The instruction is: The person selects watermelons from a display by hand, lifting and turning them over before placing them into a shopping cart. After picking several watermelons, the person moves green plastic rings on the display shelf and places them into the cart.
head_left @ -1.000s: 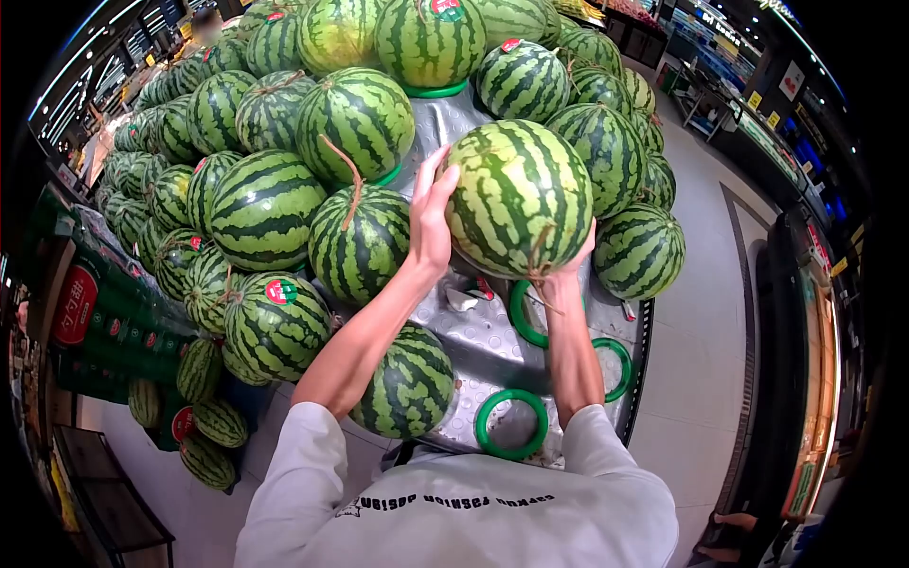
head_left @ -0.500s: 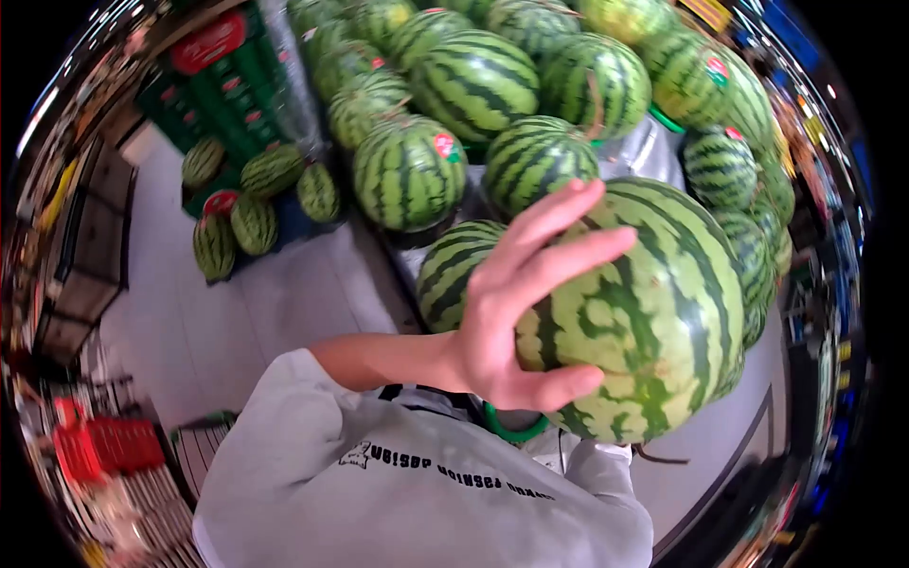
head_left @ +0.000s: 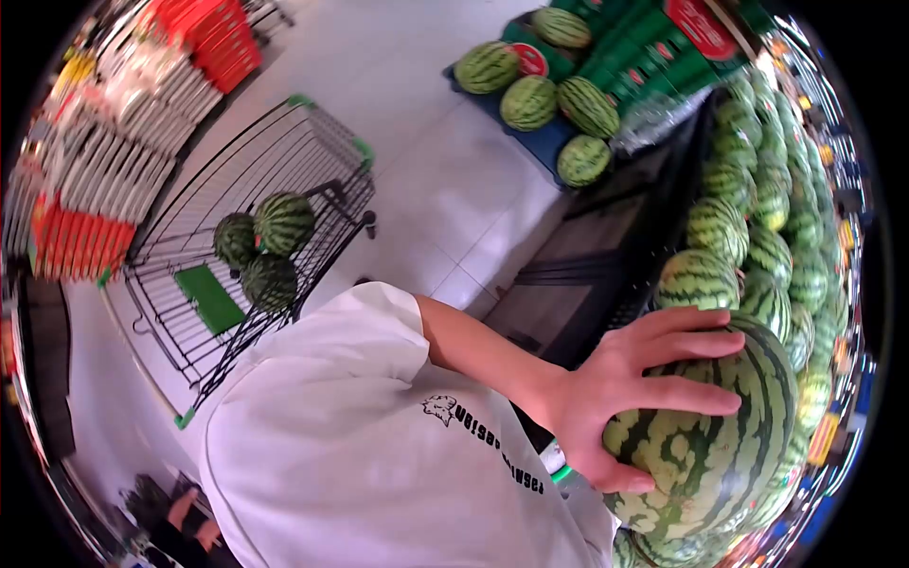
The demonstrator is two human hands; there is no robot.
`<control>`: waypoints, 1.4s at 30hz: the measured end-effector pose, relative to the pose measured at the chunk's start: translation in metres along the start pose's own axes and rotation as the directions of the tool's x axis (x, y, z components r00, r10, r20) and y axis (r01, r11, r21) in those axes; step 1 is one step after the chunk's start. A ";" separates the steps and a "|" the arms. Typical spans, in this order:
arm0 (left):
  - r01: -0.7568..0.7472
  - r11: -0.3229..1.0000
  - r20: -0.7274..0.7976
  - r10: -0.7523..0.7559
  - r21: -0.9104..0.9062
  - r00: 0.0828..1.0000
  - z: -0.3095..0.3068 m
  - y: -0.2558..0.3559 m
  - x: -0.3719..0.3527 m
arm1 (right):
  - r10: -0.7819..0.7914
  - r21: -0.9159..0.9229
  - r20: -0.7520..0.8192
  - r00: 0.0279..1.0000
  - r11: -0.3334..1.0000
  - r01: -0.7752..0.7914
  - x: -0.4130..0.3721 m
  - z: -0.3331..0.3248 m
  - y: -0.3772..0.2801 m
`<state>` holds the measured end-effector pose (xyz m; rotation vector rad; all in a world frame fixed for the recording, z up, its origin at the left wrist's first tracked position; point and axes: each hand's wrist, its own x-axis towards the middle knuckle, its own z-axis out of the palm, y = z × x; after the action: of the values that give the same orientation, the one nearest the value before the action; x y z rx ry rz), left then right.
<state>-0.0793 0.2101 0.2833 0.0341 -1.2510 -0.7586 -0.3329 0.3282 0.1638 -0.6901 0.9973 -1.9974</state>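
Note:
My left hand [head_left: 653, 388] presses against the near left side of a large striped watermelon [head_left: 729, 454]. Its fingers spread over the upper part and the thumb lies lower down, closer to my body. The melon is in front of my white shirt [head_left: 341, 445]. My right hand cannot be seen; the melon and my shirt cover that side. Rows of other watermelons [head_left: 715, 227] are heaped behind the held one.
To the left stands a wire shopping cart [head_left: 213, 227] with green corners, holding three small dark watermelons [head_left: 284, 223]. Several melons [head_left: 528, 102] lie on a low blue pallet beside green boxes [head_left: 644, 57]. Red baskets [head_left: 222, 47] are stacked upper left. Another person's arm [head_left: 180, 511] shows lower left.
My view has swung left, bringing the shopping cart into sight and shifting the melon heap to the right edge. The watermelon has come along with my left hand still on it.

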 end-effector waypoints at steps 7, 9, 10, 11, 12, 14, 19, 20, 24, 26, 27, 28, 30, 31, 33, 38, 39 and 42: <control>0.191 0.966 -0.161 -0.163 0.174 0.973 -0.145 0.076 0.009 | 0.145 -0.016 0.287 0.947 0.989 -0.146 -0.003 0.141 0.058; 0.272 0.930 -0.212 -0.222 0.248 0.952 -0.185 0.083 0.004 | 0.195 -0.014 0.364 0.911 0.979 -0.204 0.001 0.180 0.086; 0.344 0.922 -0.302 -0.282 0.177 0.910 -0.201 0.089 -0.002 | 0.209 -0.020 0.398 0.893 0.975 -0.219 0.000 0.198 0.096; 0.405 0.909 -0.386 -0.341 0.096 0.857 -0.215 0.094 -0.006 | 0.230 -0.026 0.437 0.870 0.970 -0.243 0.000 0.217 0.109; 0.453 0.891 -0.451 -0.392 0.031 0.801 -0.228 0.096 -0.009 | 0.252 -0.035 0.472 0.845 0.963 -0.268 0.000 0.236 0.121; 0.514 0.849 -0.568 -0.483 -0.119 0.666 -0.254 0.101 -0.015 | 0.314 -0.052 0.539 0.782 0.939 -0.341 0.000 0.274 0.153; 0.583 0.747 -0.757 -0.571 -0.320 0.317 -0.321 0.099 -0.031 | 0.512 -0.172 0.646 0.567 0.820 -0.545 -0.002 0.352 0.238; 0.573 0.727 -0.765 -0.594 -0.379 0.248 -0.337 0.094 -0.038 | 0.554 -0.197 0.650 0.521 0.784 -0.588 -0.002 0.362 0.255; 0.553 0.670 -0.766 -0.637 -0.495 0.087 -0.411 0.064 -0.076 | 0.785 -0.297 0.576 0.229 0.462 -0.836 -0.005 0.400 0.323; 0.555 0.609 -0.751 -0.659 -0.566 -0.043 -0.431 0.069 -0.069 | 0.892 -0.327 0.451 0.021 0.187 -0.926 -0.004 0.417 0.352; 0.543 0.579 -0.731 -0.676 -0.609 -0.098 -0.435 0.074 -0.056 | 0.904 -0.368 0.425 -0.050 0.122 -0.922 0.000 0.418 0.373; 0.563 0.547 -0.734 -0.658 -0.620 -0.169 -0.448 0.069 -0.059 | 0.929 -0.368 0.360 -0.085 0.057 -0.928 0.002 0.425 0.391; 0.595 0.527 -0.751 -0.625 -0.607 -0.213 -0.463 0.058 -0.060 | 0.945 -0.378 0.289 -0.154 -0.035 -0.925 0.008 0.431 0.418; 0.605 0.530 -0.761 -0.615 -0.594 -0.208 -0.476 0.052 -0.064 | 0.944 -0.386 0.282 -0.174 -0.054 -0.921 0.010 0.438 0.432; 0.696 0.409 -0.776 -0.526 -0.590 -0.349 -0.488 0.048 -0.058 | 0.946 -0.410 0.243 -0.214 -0.100 -0.907 0.014 0.455 0.450; 0.615 0.421 -0.719 -0.582 -0.667 -0.381 -0.538 0.030 -0.088 | 0.970 -0.479 0.147 -0.195 -0.102 -0.872 0.009 0.466 0.505; 0.605 0.417 -0.713 -0.574 -0.678 -0.404 -0.547 0.028 -0.091 | 0.968 -0.473 0.140 -0.211 -0.122 -0.873 0.007 0.471 0.514; 0.576 0.434 -0.699 -0.602 -0.693 -0.387 -0.585 0.022 -0.115 | 0.960 -0.447 0.107 -0.259 -0.186 -0.875 -0.002 0.487 0.527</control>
<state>0.4225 0.0706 -0.0071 1.2242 0.4008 -1.3554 0.2385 -0.0698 -0.0097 -0.1474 0.9062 -0.1580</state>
